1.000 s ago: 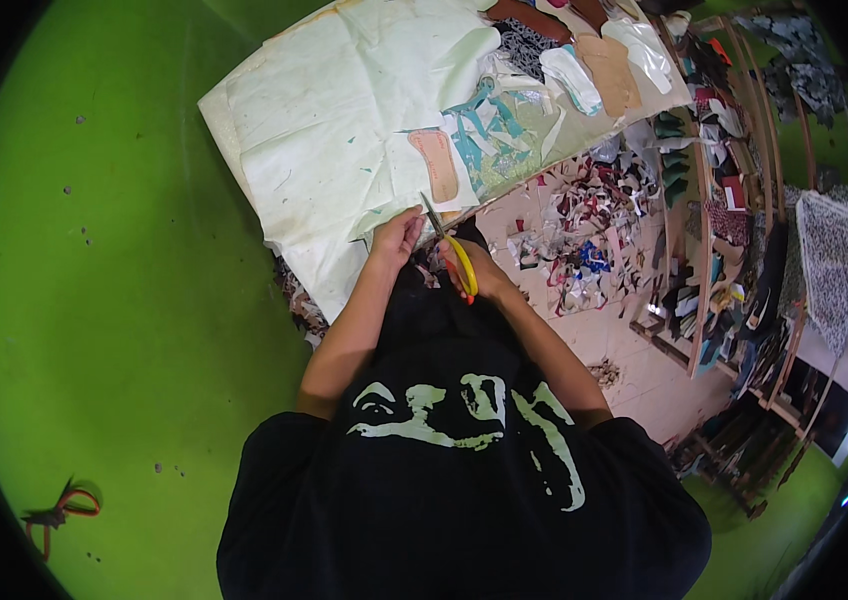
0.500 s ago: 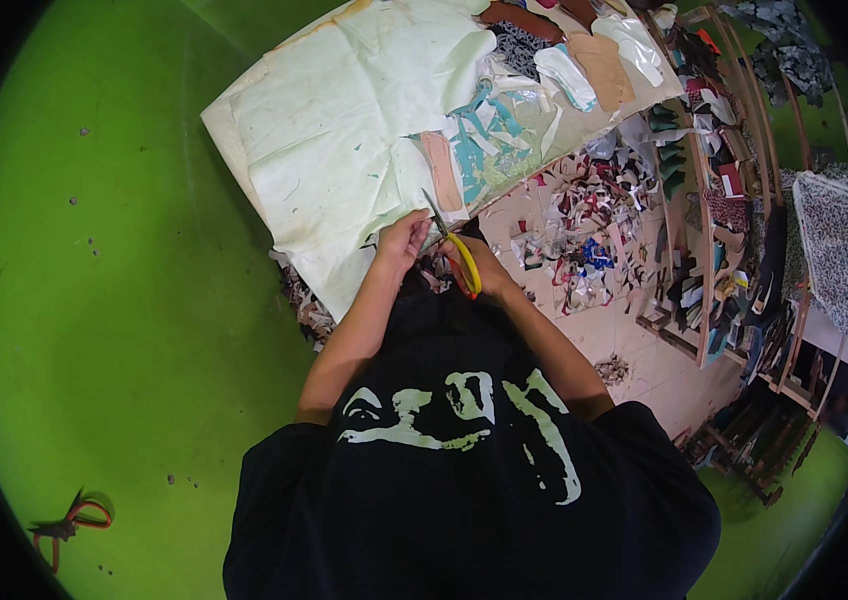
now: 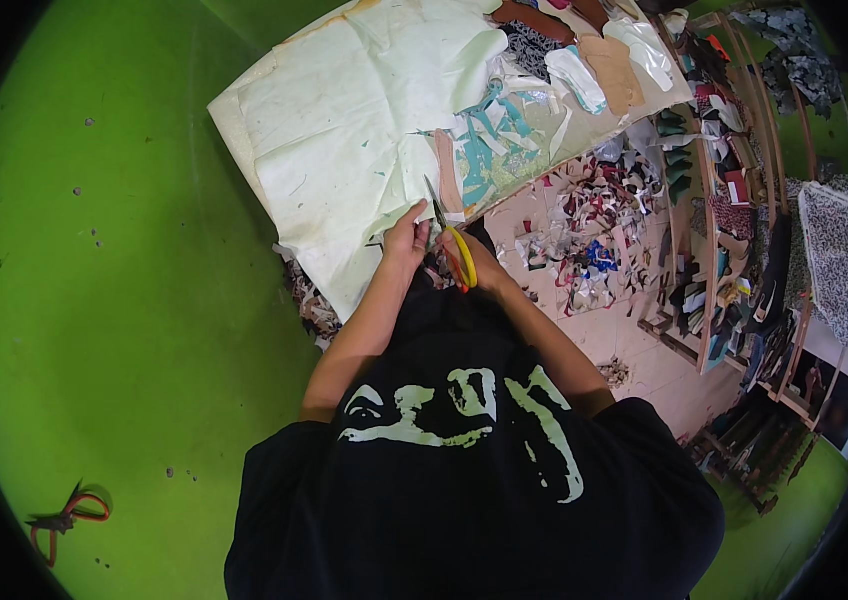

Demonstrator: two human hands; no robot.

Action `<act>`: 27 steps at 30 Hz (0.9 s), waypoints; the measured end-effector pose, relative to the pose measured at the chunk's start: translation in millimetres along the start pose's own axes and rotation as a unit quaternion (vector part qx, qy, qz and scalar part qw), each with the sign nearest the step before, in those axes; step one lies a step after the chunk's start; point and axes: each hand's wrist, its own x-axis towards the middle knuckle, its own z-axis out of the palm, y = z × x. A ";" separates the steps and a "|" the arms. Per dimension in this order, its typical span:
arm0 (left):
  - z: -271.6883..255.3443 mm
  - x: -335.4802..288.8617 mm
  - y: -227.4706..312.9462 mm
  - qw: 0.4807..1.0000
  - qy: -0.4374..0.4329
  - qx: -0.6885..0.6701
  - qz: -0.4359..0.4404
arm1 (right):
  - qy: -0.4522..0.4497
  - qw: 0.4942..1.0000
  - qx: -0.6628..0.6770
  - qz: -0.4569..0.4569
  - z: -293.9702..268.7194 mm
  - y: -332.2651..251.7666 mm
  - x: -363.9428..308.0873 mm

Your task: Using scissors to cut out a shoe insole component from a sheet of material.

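My left hand is closed, pinching the near edge of a large white sheet that covers much of the table. In my right hand is a pair of scissors with yellow and orange handles, blades pointing away from me at the sheet's edge beside my left fingertips. Whether the blades are parted is too small to tell. Just beyond them lies a long pinkish-tan piece, its left side partly under the sheet. Teal scraps are scattered to its right.
Tan cutout and white cutout lie at the table's far right. Scraps litter the tiled floor. A wooden rack of materials stands at right. Red-handled scissors show against the green surface at lower left.
My left fingertips and the scissors have moved slightly farther from me. The white sheet now covers more of the pinkish-tan piece's left side. The whole view has shifted a little.
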 end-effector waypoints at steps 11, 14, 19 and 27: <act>-1.1 -5.5 5.0 1.000 -0.007 0.024 0.017 | -0.020 1.000 0.001 -0.012 -1.1 11.6 10.7; -2.2 -7.2 4.7 1.000 -0.015 0.008 0.018 | -0.018 1.000 0.003 -0.004 -3.4 7.1 21.0; -4.4 -2.9 9.5 0.999 -0.031 0.001 0.032 | -0.038 0.999 -0.016 -0.025 -5.5 4.8 25.2; -5.3 -6.3 11.1 0.999 -0.030 0.020 0.021 | 0.002 0.998 -0.058 -0.010 -0.3 -3.2 39.6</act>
